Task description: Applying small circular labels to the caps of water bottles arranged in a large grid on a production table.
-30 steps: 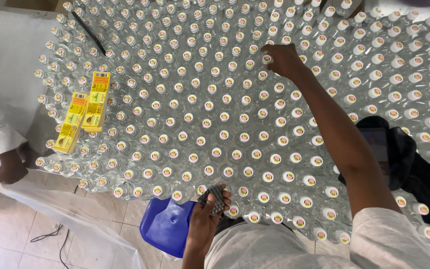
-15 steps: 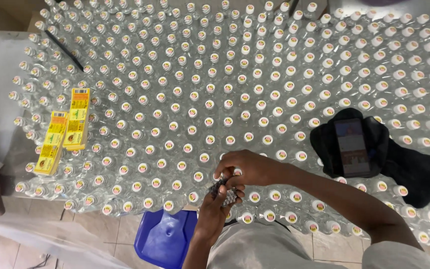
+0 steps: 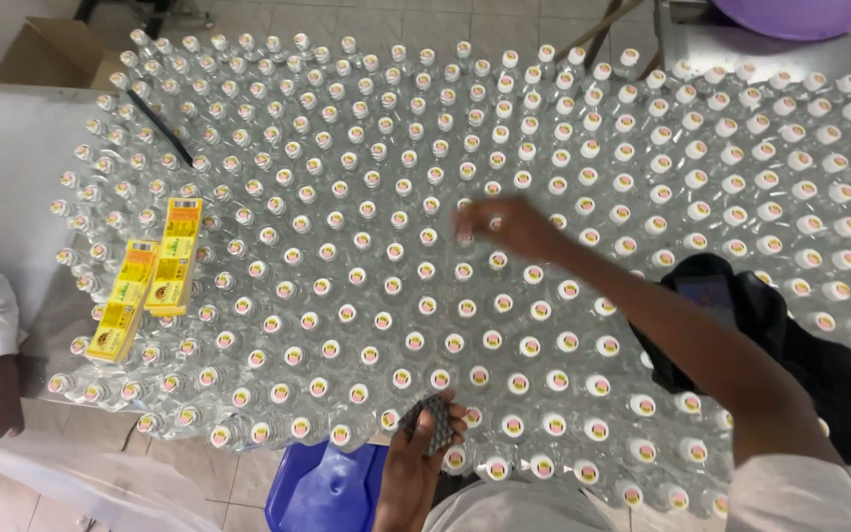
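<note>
A small dark grey sheet [image 3: 432, 422] with rows of little raised bumps sits at the near edge of the bench, held up at a slant above the front row of bottles, its lower end hidden in the grip. Further in stands a clear plastic bottle [image 3: 465, 234], upright among its neighbours and packed tight against them. Its white cap is blurred, fingertips resting on top of it.
</note>
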